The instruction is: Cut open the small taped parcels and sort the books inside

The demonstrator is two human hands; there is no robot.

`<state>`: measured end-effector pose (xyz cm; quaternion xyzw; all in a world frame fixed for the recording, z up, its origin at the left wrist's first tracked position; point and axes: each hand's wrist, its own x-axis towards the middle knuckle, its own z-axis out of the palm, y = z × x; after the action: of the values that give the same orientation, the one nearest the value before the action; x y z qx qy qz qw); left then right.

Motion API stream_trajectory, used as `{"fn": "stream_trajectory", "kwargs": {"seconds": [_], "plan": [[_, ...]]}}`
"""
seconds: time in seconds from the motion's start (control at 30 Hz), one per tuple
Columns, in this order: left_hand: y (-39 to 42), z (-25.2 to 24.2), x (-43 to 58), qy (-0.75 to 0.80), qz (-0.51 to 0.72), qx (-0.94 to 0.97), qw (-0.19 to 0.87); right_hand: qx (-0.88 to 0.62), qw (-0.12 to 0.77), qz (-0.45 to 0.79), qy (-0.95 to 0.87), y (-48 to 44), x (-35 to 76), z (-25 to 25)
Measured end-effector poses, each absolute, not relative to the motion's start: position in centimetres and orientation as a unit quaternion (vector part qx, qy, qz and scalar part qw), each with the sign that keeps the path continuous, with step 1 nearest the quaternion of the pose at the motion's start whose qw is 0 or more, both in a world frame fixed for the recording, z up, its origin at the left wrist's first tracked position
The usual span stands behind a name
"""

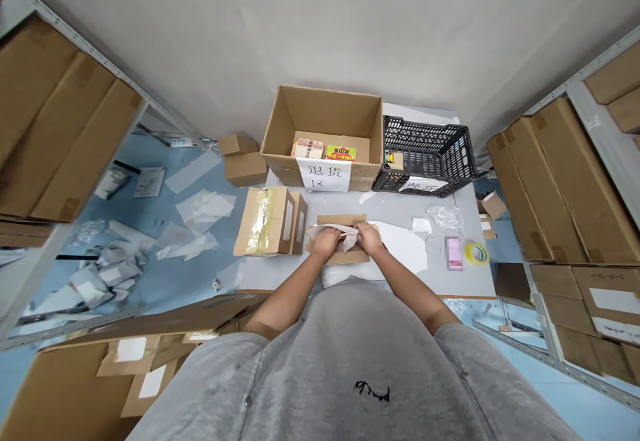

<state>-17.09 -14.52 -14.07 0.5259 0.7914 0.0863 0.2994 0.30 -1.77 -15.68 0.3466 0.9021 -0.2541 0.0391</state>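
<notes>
A small open cardboard box [343, 219] lies on the table in front of me, its flaps spread out. A crumpled whitish wrapping sheet [349, 240] stretches across it between my hands. My left hand [326, 244] grips the sheet at the left, its fingers curled over the box. At the right, my right hand [369, 238] pinches the sheet with its fingers closed. Whatever lies under the wrapping is mostly hidden. White paper [407, 248] is spread on the table just right of the box.
Behind stand a large labelled carton [285, 171] holding packages and a black plastic crate [453, 188]. Taped boxes [264, 221] sit at left. A tape roll [477, 253], a pink packet [454, 253] and bubble wrap [446, 218] lie right. Shelves of cartons flank the table [460, 288].
</notes>
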Motion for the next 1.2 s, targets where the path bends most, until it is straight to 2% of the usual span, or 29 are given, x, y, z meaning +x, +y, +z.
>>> {"fn": "stream_trajectory", "kwargs": {"seconds": [0.23,0.4,0.53,0.6,0.67,0.8,0.87,0.97,1.2], "plan": [[-16.6,-11.0,-18.7,0.787,0.144,0.515,0.307,0.333,0.086,-0.192,0.919,-1.6,-0.1,-14.4],[-17.7,-8.4,-19.5,0.765,0.248,0.533,0.262,0.375,0.092,-0.209,0.898,-1.3,-1.3,-13.6],[-17.1,-7.2,-19.8,0.751,0.286,0.539,0.254,0.386,0.095,-0.215,0.892,-0.5,-1.5,-12.4],[-16.6,-6.9,-20.0,0.772,0.311,0.491,0.256,0.372,0.062,-0.229,0.897,-0.2,-1.1,-11.6],[-15.9,-6.5,-20.1,0.789,0.346,0.435,0.263,0.369,-0.010,-0.282,0.885,0.0,-0.7,-10.7],[-14.0,-5.6,-20.3,0.770,0.433,0.373,0.282,0.365,-0.166,-0.484,0.778,-0.4,-0.8,-9.3],[-12.8,-4.9,-20.1,0.764,0.469,0.341,0.283,0.345,-0.190,-0.578,0.714,-1.0,-1.6,-9.0],[-10.8,-3.8,-19.4,0.760,0.510,0.284,0.285,0.335,-0.207,-0.657,0.643,-1.7,-2.9,-8.6],[-10.4,-4.9,-16.9,0.652,0.597,0.278,0.376,0.350,-0.296,-0.697,0.552,-1.7,-2.9,-7.0]]}}
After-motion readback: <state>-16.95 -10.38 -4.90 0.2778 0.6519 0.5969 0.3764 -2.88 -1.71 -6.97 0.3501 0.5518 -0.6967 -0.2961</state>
